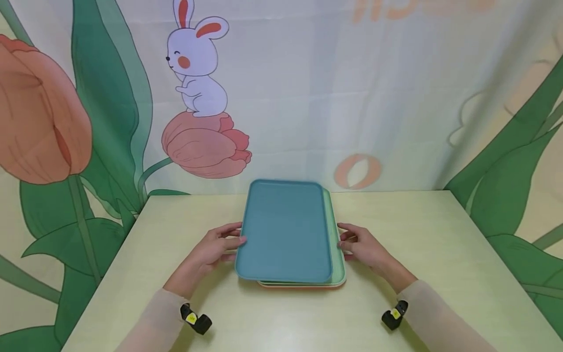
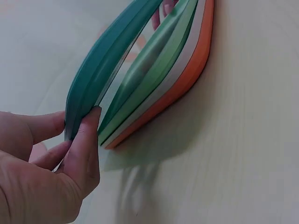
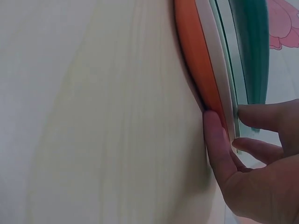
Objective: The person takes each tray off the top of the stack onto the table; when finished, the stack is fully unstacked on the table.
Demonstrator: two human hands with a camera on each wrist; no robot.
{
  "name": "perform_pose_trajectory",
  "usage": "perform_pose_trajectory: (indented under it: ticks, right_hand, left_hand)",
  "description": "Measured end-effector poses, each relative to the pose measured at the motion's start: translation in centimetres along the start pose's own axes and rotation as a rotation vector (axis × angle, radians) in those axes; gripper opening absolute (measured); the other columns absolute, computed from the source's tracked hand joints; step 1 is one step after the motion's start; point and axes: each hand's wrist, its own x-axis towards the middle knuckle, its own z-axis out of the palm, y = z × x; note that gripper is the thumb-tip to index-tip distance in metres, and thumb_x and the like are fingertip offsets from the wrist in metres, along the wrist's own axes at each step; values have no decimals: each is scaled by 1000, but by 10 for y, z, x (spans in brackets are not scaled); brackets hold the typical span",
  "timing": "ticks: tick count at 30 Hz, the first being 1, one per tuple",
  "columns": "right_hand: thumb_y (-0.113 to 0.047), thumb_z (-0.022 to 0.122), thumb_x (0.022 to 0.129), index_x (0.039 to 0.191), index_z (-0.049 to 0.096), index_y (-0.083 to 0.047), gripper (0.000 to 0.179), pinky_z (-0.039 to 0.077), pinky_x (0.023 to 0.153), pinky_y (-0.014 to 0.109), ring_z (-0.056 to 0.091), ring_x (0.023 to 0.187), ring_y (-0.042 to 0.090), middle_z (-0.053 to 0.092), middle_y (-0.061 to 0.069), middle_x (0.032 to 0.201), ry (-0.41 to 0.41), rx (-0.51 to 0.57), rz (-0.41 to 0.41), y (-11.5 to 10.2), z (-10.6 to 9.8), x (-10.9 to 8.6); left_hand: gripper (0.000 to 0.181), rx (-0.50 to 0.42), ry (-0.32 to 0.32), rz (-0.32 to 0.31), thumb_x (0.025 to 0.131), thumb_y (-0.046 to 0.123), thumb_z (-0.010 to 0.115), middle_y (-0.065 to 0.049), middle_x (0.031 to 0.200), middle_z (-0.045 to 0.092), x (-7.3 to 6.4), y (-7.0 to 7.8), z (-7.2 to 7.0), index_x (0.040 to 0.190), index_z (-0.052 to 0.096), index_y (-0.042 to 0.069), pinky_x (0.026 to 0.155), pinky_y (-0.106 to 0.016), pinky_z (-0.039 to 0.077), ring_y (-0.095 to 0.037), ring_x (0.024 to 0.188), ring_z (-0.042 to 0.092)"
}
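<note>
A teal tray (image 1: 283,230) lies raised and shifted left over a stack of rectangular trays. My left hand (image 1: 215,247) pinches its left edge, thumb on top and fingers beneath. In the left wrist view, a gap separates this teal tray (image 2: 93,79) from the green tray (image 2: 154,79) below. A whitish tray (image 2: 184,60) and an orange tray (image 2: 194,70) sit under the green one. At the stack's right side, my right hand (image 1: 360,247) holds the lower trays by their edges; in the right wrist view a fingertip touches the orange tray (image 3: 194,51).
The stack rests on a pale wood-grain table (image 1: 418,234). Behind it hangs a curtain (image 1: 299,88) printed with a rabbit and tulips. Each wrist wears a small black camera, one on the left (image 1: 195,320) and one on the right (image 1: 394,315).
</note>
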Motion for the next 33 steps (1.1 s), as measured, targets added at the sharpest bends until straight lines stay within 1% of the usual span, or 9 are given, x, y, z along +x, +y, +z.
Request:
perform_pose_trajectory:
  ticks: [5, 8, 11, 15, 21, 23, 29, 31, 33]
  right_hand:
    - [0, 60, 104, 163, 36, -1, 64, 63, 85, 42, 59, 106, 29, 52, 23, 129, -8, 2, 4, -2, 0, 0]
    - [-2, 60, 104, 163, 36, -1, 64, 63, 85, 42, 59, 107, 29, 51, 23, 130, -11, 1, -3, -4, 0, 1]
    - [-2, 61, 104, 163, 36, -1, 64, 63, 85, 41, 58, 108, 29, 51, 22, 130, -13, -7, -7, -4, 0, 2]
    - [-3, 61, 104, 163, 36, -2, 64, 63, 85, 41, 58, 107, 30, 52, 22, 130, -14, -22, -1, -3, 0, 2]
    - [-2, 62, 104, 163, 37, -2, 64, 63, 84, 40, 58, 106, 30, 52, 23, 130, -5, -32, 10, -3, -3, 0]
    - [-3, 62, 104, 163, 37, -2, 65, 63, 85, 40, 58, 107, 29, 52, 23, 130, -2, -27, 12, -3, -3, 1]
    - [-3, 61, 104, 163, 37, -2, 64, 63, 84, 39, 58, 107, 29, 52, 23, 131, -7, -34, 8, -1, -2, 2]
    - [-3, 61, 104, 163, 38, -4, 64, 63, 84, 39, 58, 106, 29, 52, 22, 130, -1, -35, 18, 0, -1, 2]
    - [-3, 61, 104, 163, 37, -3, 64, 63, 84, 39, 58, 107, 30, 52, 23, 131, -4, -40, 17, 0, -1, 1]
  left_hand:
    - [64, 31, 11, -25, 104, 16, 70, -14, 136, 51, -10, 5, -31, 161, 44, 5, 79, -31, 61, -17, 104, 69]
    - [66, 70, 14, -35, 104, 20, 70, -13, 139, 50, -15, 8, -54, 162, 42, 6, 79, -31, 59, -16, 106, 67]
    - [69, 93, 13, -44, 105, 22, 69, -10, 140, 50, -20, 7, -77, 164, 38, 7, 82, -33, 57, -14, 108, 66]
    - [72, 97, 11, -52, 106, 24, 68, -2, 137, 53, -28, 0, -107, 166, 33, 7, 88, -35, 56, -10, 108, 67]
    - [75, 63, 5, -55, 107, 24, 67, 15, 123, 62, -39, -14, -147, 168, 27, 4, 89, -34, 59, -5, 106, 71]
    - [73, 47, 20, -52, 107, 23, 67, 18, 118, 65, -41, -16, -160, 167, 29, 5, 87, -33, 60, -5, 104, 72]
    - [50, 10, 46, -68, 109, 19, 62, 21, 111, 67, -51, -23, -197, 156, 48, 23, 83, -31, 61, -4, 98, 73]
    - [50, 24, 54, -81, 109, 19, 62, 22, 110, 66, -53, -26, -205, 157, 47, 23, 83, -31, 61, -4, 97, 73]
    - [55, 52, 60, -89, 110, 20, 61, 22, 110, 65, -53, -29, -209, 161, 42, 17, 83, -32, 61, -4, 97, 72]
